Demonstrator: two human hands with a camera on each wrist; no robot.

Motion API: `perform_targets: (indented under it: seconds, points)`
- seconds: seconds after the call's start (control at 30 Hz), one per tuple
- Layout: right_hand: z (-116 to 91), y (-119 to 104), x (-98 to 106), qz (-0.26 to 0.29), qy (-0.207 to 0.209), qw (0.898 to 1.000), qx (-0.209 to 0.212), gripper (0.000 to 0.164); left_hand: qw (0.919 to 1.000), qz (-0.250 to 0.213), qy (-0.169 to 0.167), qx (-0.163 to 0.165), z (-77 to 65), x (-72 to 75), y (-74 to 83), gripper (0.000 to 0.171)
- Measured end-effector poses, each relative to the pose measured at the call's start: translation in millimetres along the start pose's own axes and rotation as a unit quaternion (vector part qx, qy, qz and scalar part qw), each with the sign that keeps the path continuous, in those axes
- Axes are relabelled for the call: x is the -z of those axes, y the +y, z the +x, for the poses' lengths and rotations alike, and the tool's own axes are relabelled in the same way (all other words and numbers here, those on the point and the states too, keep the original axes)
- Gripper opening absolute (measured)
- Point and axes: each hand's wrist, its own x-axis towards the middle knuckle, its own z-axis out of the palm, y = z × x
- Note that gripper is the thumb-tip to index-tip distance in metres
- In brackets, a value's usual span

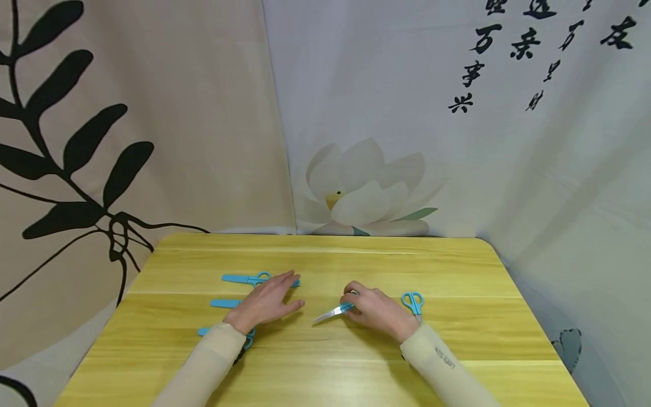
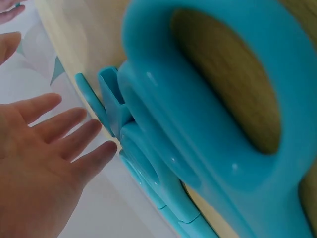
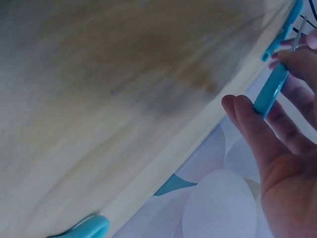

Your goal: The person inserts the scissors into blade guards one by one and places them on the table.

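My right hand (image 1: 373, 307) grips scissors (image 1: 333, 312) by their light-blue handles, the bare metal blades pointing left toward the other hand. In the right wrist view the blue handle (image 3: 272, 89) lies between thumb and fingers. My left hand (image 1: 267, 302) stretches its fingers out over the left side of the table, holding nothing. Under it lie three blue scissors with covered blades: a far pair (image 1: 241, 278), a middle pair (image 1: 226, 303) and a near pair (image 1: 203, 331), partly hidden by hand and sleeve. A hollow blue blade cover (image 2: 114, 101) shows beyond a large handle (image 2: 218, 148).
Another pair of blue-handled scissors (image 1: 413, 303) lies right of my right hand, its blades partly behind the sleeve. The wooden table (image 1: 325, 367) ends at a back edge against printed curtains (image 1: 356, 113).
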Motion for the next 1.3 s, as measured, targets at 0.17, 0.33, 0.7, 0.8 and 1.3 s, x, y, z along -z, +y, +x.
perform_targets:
  seconds: [0.17, 0.33, 0.7, 0.8, 1.3]
  points:
    - [-8.0, -2.2, 2.7, 0.007, 0.019, 1.000, -0.016, 0.014, 1.0000, 0.000, -0.007, -0.002, 0.4, -1.7, -1.2, 0.067]
    - [-17.3, -2.8, 5.0, 0.019, 0.021, 0.999, -0.039, 0.016, 0.9995, 0.004, -0.012, -0.028, -0.7, -2.2, 0.1, 0.057]
    - [-33.7, -2.6, 5.7, 0.029, 0.048, 0.997, -0.052, 0.022, 0.9976, 0.008, 0.009, -0.068, -2.4, -8.3, 0.5, 0.046]
    - [-35.3, -2.6, 5.9, 0.022, 0.060, 0.997, -0.052, 0.021, 0.9963, 0.018, 0.021, -0.081, -3.2, -8.0, 0.2, 0.045]
    - [-33.8, -6.5, 9.9, 0.027, 0.061, 0.996, -0.055, 0.024, 0.9960, 0.038, 0.029, -0.076, 2.1, -9.0, 5.0, 0.029]
